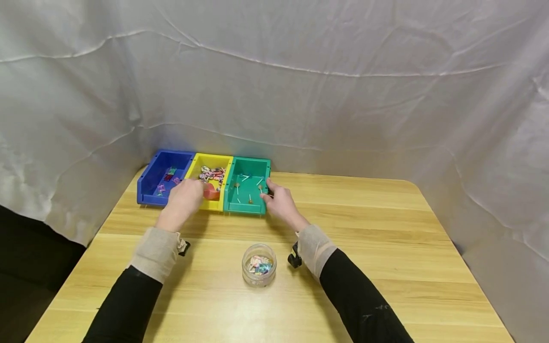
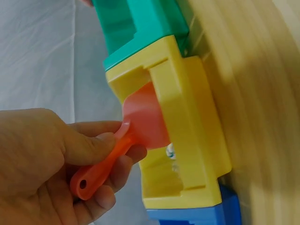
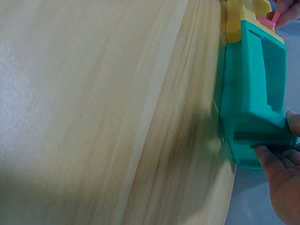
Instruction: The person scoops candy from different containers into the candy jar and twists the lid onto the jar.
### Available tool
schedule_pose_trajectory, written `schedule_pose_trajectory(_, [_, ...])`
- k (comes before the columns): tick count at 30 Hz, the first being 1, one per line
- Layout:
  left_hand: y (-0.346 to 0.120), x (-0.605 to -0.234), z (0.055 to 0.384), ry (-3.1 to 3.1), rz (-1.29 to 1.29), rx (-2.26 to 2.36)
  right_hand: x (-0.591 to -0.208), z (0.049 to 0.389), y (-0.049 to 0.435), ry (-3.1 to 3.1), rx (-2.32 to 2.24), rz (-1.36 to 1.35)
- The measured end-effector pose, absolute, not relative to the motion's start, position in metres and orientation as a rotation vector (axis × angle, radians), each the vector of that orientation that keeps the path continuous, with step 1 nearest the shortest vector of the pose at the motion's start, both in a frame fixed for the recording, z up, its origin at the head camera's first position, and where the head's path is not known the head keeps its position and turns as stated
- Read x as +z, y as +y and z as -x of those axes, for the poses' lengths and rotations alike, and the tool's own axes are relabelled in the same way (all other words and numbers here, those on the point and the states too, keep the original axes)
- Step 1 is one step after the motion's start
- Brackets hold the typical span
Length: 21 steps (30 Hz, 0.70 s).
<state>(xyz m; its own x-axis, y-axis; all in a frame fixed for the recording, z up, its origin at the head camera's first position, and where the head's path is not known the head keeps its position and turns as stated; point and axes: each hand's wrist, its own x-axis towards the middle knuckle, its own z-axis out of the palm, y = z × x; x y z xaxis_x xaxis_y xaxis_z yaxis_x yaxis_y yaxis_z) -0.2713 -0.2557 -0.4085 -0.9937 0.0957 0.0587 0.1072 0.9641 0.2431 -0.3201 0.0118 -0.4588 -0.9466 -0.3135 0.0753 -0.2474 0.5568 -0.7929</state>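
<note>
The left hand (image 2: 51, 164) is closed round the handle of a red scoop (image 2: 140, 124), thumb on top and fingers wrapped beneath, with no slack gap between them. The scoop's blade reaches inside the yellow bin (image 2: 182, 124), just behind its front wall, and small wrapped candies (image 1: 209, 174) lie in that bin, mostly beyond the blade. The front wall hides much of the blade, so whether it carries anything I can't tell. For a good scoop, I'd keep the edge low along the yellow bin's floor, push toward the pile, then level the blade before lifting it over the wall. The right hand (image 1: 283, 205) seems to pinch the far side wall of the green bin (image 1: 245, 208), which adjoins the yellow bin on the right; that steadying looks worth keeping, since a shove could slide the row. Sticked sweets lie in the green bin. On the yellow bin's left stands the blue bin (image 1: 152, 199); in front of it and to the right, well apart on the table (image 1: 364, 228), a clear jar (image 1: 259, 281) holds more pieces.
</note>
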Motion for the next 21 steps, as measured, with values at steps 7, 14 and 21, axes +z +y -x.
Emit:
schedule_pose_trajectory(7, [-0.25,-0.418,0.275,-3.029,0.135,-0.36,-0.461,0.321,0.011,2.702,-1.358,0.482])
schedule_pose_trajectory(14, [-0.247,-0.417,0.28,-3.026,0.133,-0.342,-0.459,0.32,0.013,2.705,-1.359,0.487])
schedule_pose_trajectory(21, [-0.244,-0.422,0.287,-3.034,0.098,-0.336,-0.458,0.32,0.013,2.708,-1.359,0.499])
